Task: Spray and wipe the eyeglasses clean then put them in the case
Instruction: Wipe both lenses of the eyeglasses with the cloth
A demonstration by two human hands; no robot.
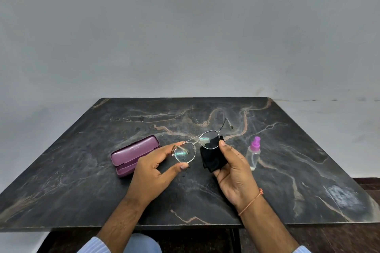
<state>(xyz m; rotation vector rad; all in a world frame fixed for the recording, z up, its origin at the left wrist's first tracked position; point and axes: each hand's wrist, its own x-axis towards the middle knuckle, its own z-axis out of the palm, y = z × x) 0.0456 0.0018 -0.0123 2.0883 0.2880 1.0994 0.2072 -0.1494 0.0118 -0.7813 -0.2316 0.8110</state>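
Metal-framed eyeglasses point(186, 153) hang above the table's middle. My left hand point(154, 172) pinches the rim of their left lens between thumb and fingers. My right hand point(234, 167) holds a black cloth point(212, 160) against the right lens, thumb on the lens edge. One temple arm sticks out toward the far right. A purple case point(131, 153) lies open on the table to the left of my left hand. A small clear spray bottle point(254, 153) with a pink nozzle stands just right of my right hand.
The dark marble table point(82, 191) stretches to a grey wall at the back. Its front edge runs just above my forearms. A pale smudge marks the near right corner. A dark floor shows below the table.
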